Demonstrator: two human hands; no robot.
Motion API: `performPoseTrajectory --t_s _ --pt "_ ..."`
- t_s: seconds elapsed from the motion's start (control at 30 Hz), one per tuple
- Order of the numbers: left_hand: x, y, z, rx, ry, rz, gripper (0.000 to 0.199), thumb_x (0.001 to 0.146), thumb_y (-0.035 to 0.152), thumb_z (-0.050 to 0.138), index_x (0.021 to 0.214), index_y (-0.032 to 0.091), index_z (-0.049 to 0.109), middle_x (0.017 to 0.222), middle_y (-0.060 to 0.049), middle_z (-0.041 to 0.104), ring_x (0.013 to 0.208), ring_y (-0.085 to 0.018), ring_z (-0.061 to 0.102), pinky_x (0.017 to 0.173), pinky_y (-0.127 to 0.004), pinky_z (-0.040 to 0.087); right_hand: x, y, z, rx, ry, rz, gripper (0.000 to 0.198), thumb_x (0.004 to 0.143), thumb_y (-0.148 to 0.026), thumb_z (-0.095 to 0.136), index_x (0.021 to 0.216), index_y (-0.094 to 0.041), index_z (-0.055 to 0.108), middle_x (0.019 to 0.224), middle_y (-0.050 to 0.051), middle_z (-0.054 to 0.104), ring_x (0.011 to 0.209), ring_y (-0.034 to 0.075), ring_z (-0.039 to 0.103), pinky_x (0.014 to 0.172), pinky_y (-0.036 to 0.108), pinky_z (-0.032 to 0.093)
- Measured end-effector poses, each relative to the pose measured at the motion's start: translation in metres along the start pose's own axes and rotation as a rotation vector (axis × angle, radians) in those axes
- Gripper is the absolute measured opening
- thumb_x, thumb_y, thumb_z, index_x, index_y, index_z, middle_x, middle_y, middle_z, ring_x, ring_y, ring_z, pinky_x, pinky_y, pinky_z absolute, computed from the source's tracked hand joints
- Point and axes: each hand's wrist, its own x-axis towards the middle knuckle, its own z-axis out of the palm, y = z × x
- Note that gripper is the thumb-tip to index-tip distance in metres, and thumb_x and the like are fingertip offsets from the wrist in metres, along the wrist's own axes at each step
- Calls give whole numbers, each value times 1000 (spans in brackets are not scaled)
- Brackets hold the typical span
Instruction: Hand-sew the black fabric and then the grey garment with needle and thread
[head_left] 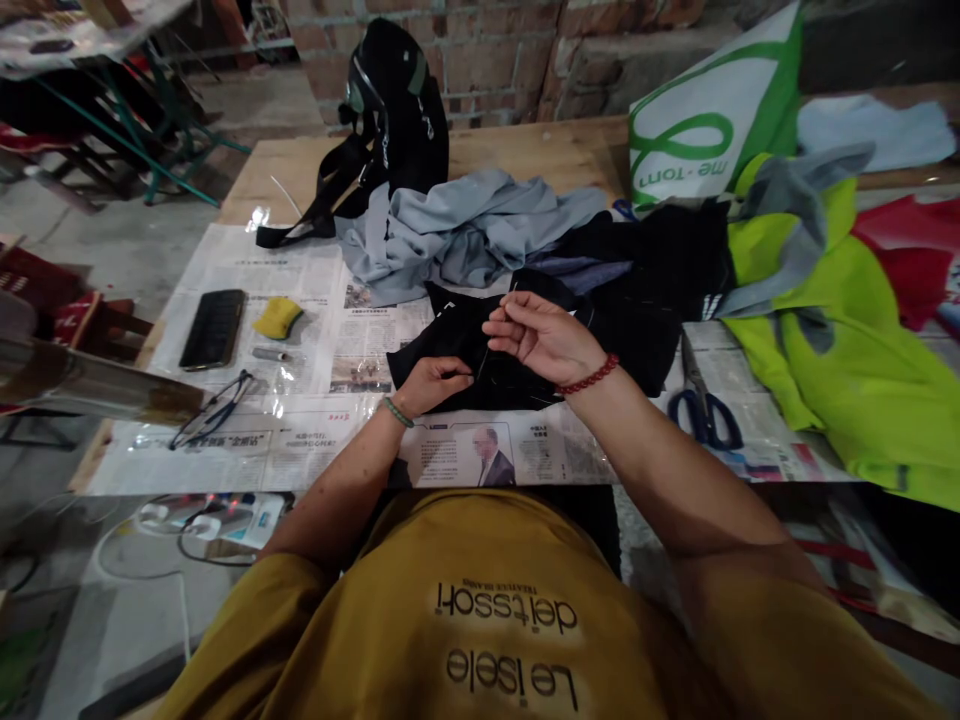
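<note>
Black cloth [510, 370] lies bunched on the newspaper in front of me, with a few pale marks on it. My left hand [433, 384], a green bracelet at its wrist, is closed on the left part of this cloth, thumb and forefinger together. Above the cloth's middle, my right hand [546, 338], with a red bracelet, is raised, thumb and forefinger pinched. What sits in that pinch is too small to name. A thin pale line [482, 362], perhaps thread, shows on the cloth between both hands.
Crumpled grey cloth [465, 235] and a black bag [397, 110] lie beyond. Left are a phone [213, 328], a yellow sponge [277, 317] and glasses [214, 408]. Right are scissors [705, 415], a yellow-green garment [832, 320] and a white-green bag [712, 120].
</note>
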Motion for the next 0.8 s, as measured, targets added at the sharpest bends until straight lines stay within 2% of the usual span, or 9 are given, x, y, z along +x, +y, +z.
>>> performPoseTrajectory --t_s 0.1,0.23,0.4,0.5,0.67,0.8 --pt "1 -1 -1 0 -8 -6 20 70 32 65 73 13 68 65 1 61 61 -9 50 62 -22 41 15 -1 -4 -169 79 -243 22 82 -38 64 87 -21 52 81 -2 67 78 14 69 74 33 59" --pt "1 -2 -1 6 -3 -16 19 70 32 65 72 13 68 62 2 60 58 -8 49 59 -21 40 31 -11 -10 -557 200 -600 24 86 -44 56 89 -21 54 83 -2 66 82 13 68 83 34 55" --pt "1 -2 -2 32 -7 -2 20 70 34 65 73 14 68 64 1 62 60 -9 51 60 -21 41 38 -42 -20 -1020 241 -871 21 93 -40 44 92 -24 57 89 1 66 87 15 65 84 34 51" --pt "0 -1 -2 20 -9 -5 21 70 34 65 73 14 68 64 2 62 60 -9 51 60 -21 41 42 -56 -24 -1128 268 -942 20 94 -37 43 90 -24 58 88 1 66 86 16 64 84 35 50" --pt "1 -2 0 10 -5 -8 19 70 33 65 73 14 68 64 2 62 59 -9 51 59 -21 42 52 -69 -31 -1142 341 -1003 17 95 -31 42 91 -24 57 88 -1 66 86 15 65 83 33 50" --pt "1 -3 0 9 -1 -4 19 70 33 65 72 14 68 63 2 61 59 -9 51 59 -21 41 60 -79 -36 -1125 362 -989 11 95 -26 43 91 -27 53 88 -1 65 87 12 64 83 29 49"
